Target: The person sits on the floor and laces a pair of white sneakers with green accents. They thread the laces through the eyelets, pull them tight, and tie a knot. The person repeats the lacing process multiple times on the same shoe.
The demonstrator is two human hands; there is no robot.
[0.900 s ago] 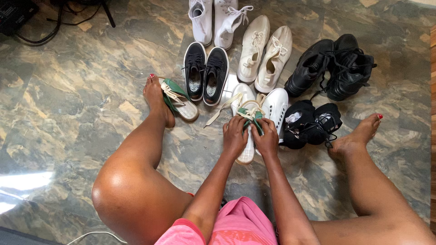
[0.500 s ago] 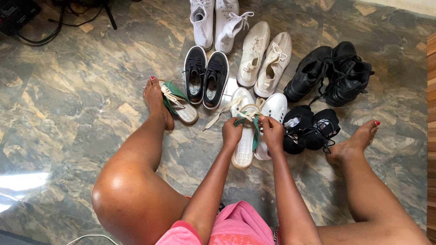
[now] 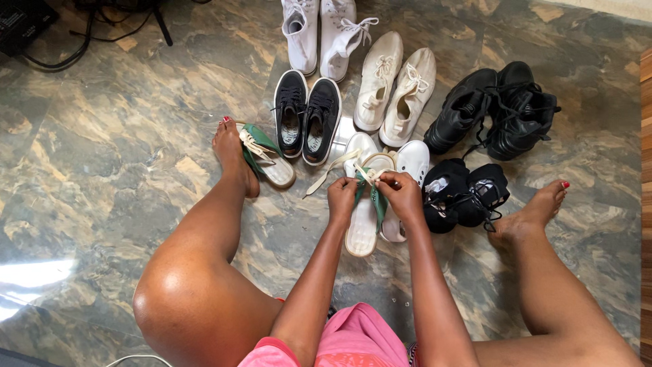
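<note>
I sit on a marbled floor with my legs spread. Between them lies a green and cream sneaker (image 3: 363, 228), sole side pale, its cream lace (image 3: 329, 171) trailing to the left. My left hand (image 3: 343, 199) grips the shoe's green upper at its left side. My right hand (image 3: 402, 195) pinches the lace near the shoe's top, fingers closed on it. The matching green sneaker (image 3: 266, 156) lies beside my left foot (image 3: 229, 146).
Pairs of shoes ring the front: white high-tops (image 3: 320, 30), black slip-ons (image 3: 308, 112), cream sneakers (image 3: 395, 85), black boots (image 3: 499, 109), small black shoes (image 3: 465, 194), a white shoe (image 3: 412, 160). Cables (image 3: 81, 27) lie at the top left. My right foot (image 3: 533, 207) rests right.
Both hands have shifted on the green sneaker: from cupping its heel to gripping its sides, then the right hand rose to pinch the lace at the top.
</note>
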